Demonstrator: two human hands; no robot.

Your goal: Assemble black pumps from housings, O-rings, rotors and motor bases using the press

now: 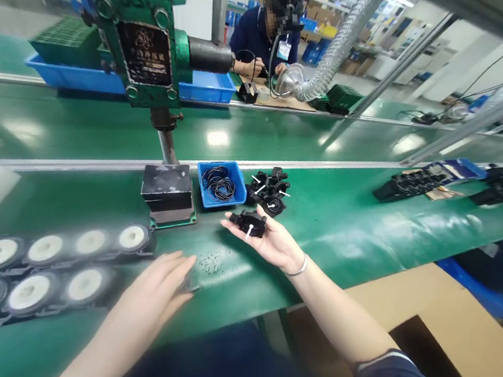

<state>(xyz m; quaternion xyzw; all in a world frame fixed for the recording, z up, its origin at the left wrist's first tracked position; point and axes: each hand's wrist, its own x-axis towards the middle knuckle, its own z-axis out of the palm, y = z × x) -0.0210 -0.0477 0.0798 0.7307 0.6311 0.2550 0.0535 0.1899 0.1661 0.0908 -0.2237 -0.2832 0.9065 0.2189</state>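
The small black plastic part with a white pin (249, 223) lies on the fingers of the right hand (270, 239). That hand is palm up and open, so the part only rests there with nothing pinching it. It sits just above the green tabletop (355, 225), near a pile of more black plastic parts with white pins (268, 190).

I think the hand should stay flat and level, or the part could slide off. A thumb laid softly on top would keep it safe.

The left hand (164, 280) is flat and open too, palm down, holding nothing. Its fingertips are beside a little scatter of tiny dark bits (210, 263) on the tabletop. Those look easy to push away, so a slow, light touch seems best.

Behind the pile stands a small blue plastic bin of thin black rings (221, 183). Next to it is the black block at the foot of the green metal press (167, 189). On the left lie rows of round black discs with white middles (47, 269). Far off, another person (263, 30) works at a bench.
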